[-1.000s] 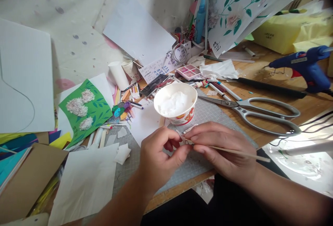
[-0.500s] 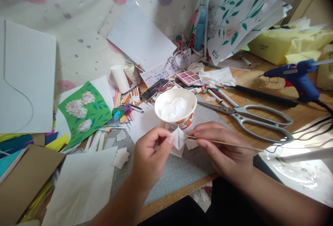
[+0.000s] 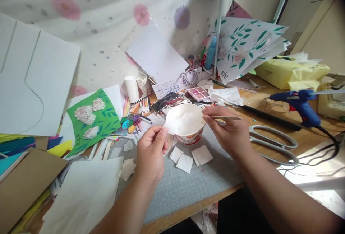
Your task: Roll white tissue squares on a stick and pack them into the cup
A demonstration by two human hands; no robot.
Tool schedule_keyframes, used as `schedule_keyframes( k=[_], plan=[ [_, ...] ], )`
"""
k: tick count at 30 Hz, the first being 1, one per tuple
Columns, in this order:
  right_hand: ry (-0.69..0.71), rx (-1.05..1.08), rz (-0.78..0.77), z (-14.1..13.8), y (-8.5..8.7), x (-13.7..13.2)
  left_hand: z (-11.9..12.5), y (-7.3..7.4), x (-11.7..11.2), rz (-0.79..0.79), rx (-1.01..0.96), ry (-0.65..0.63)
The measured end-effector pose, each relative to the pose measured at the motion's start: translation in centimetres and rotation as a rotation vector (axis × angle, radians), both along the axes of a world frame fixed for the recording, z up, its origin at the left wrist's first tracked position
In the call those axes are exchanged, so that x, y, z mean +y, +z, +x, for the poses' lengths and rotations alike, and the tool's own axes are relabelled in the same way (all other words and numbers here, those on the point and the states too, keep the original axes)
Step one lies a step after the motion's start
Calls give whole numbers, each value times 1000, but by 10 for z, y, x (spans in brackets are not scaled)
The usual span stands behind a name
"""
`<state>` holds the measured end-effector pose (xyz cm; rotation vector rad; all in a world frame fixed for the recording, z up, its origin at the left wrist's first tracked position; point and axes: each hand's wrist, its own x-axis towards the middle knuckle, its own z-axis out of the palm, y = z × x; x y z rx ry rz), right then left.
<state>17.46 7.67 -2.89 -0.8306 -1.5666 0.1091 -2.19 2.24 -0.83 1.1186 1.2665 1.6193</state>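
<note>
My left hand (image 3: 151, 151) pinches a small white paper square (image 3: 171, 127) between thumb and fingers, at the near left rim of the paper bowl. The bowl (image 3: 190, 137) is white with a red print and has white stuff (image 3: 190, 113) inside that I cannot make out. At the bowl's right rim, my right hand (image 3: 229, 130) holds a thin wooden stick (image 3: 229, 117) in closed fingers. Where the stick's front end lies is hard to see. Several small paper squares (image 3: 184, 163) lie on the grey cutting mat in front of the bowl.
Large scissors (image 3: 275, 144) lie right of my right hand, with a blue glue gun (image 3: 299, 104) and its cable behind. A green picture with paper flowers (image 3: 93, 119) stands left. Pens, a phone (image 3: 165, 101) and paper cups (image 3: 132, 89) crowd the back. The cutting mat (image 3: 172, 198) reaches the table's front edge.
My left hand has raised the paper to the bowl's rim. My right hand has moved up beside the bowl with the stick, away from the paper. The view has tilted upward.
</note>
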Motion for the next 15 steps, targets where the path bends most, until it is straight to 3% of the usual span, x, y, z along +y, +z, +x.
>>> schedule_keyframes(
  k=[4, 7, 11, 15],
  plan=[
    [-29, 95, 15, 3, -5, -9, 3, -4, 9, 20, 146, 48],
    [10, 176, 19, 9, -10, -23, 2, -6, 9, -14, 230, 4],
    [175, 109, -115, 18, -18, -40, -5, -6, 1, -15, 492, -114],
    [353, -74, -261, 23, -24, -47, -12, -4, -6, 66, 621, -22]
  ],
)
